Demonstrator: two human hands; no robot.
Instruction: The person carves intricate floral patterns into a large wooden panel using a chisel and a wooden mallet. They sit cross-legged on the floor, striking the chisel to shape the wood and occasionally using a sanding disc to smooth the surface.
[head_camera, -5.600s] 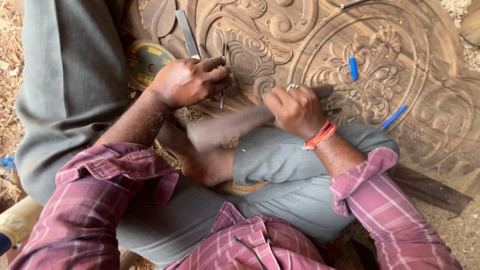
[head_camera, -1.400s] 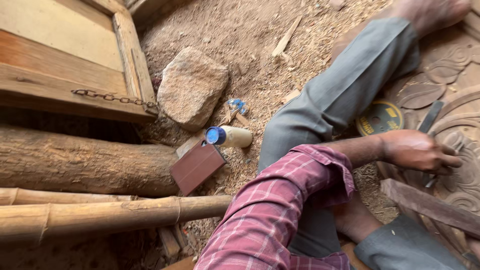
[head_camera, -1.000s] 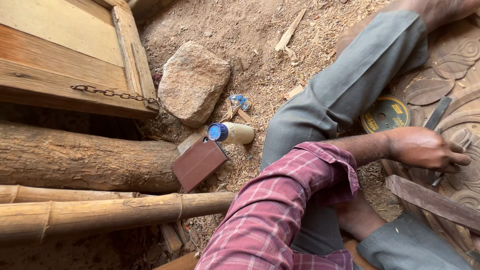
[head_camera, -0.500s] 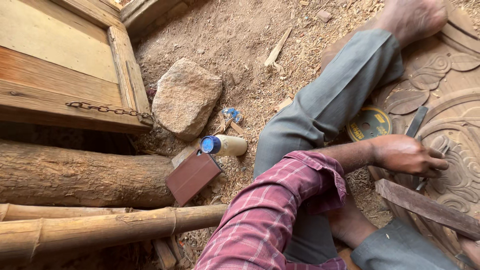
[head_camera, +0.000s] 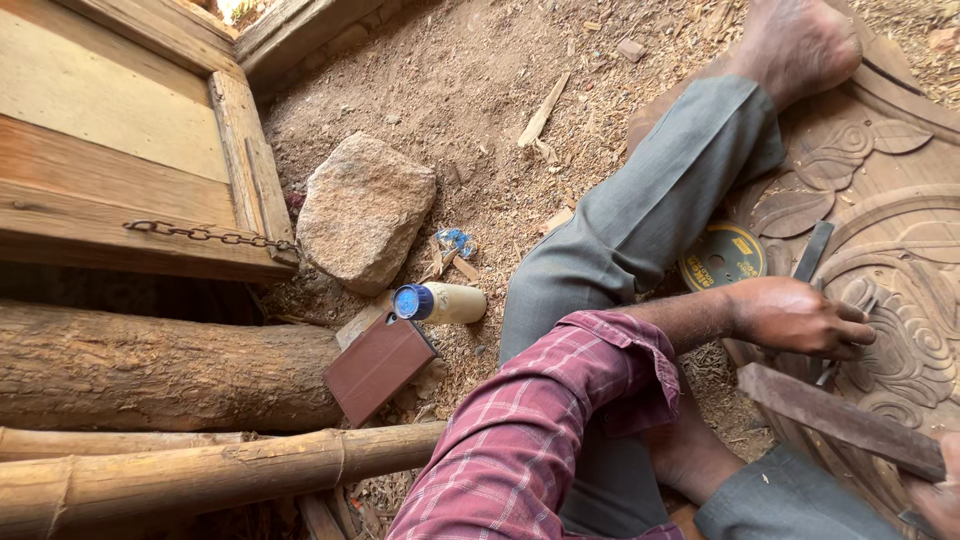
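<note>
Left hand (head_camera: 800, 318): rests on the carved wooden panel (head_camera: 900, 300), fingers (head_camera: 850, 335) curled around a thin metal chisel (head_camera: 822, 372) whose blade shows just below the knuckles.
Right hand (head_camera: 940, 495): only its edge shows at the lower right corner, gripping the end of a flat wooden mallet (head_camera: 835, 418); how tightly the fingers close cannot be told.
Mallet: held slanted, its free end near the left hand.
Panel: lies on the ground under the person's legs, with leaf and scroll relief.
Second chisel (head_camera: 812, 250): lies loose on the panel, beside a round yellow-and-black disc (head_camera: 722, 257).
Ground to the left: a large stone (head_camera: 365, 208), a blue-capped bottle (head_camera: 440, 302), a brown block (head_camera: 380, 368), a log (head_camera: 160, 365) and a bamboo pole (head_camera: 210, 475).
</note>
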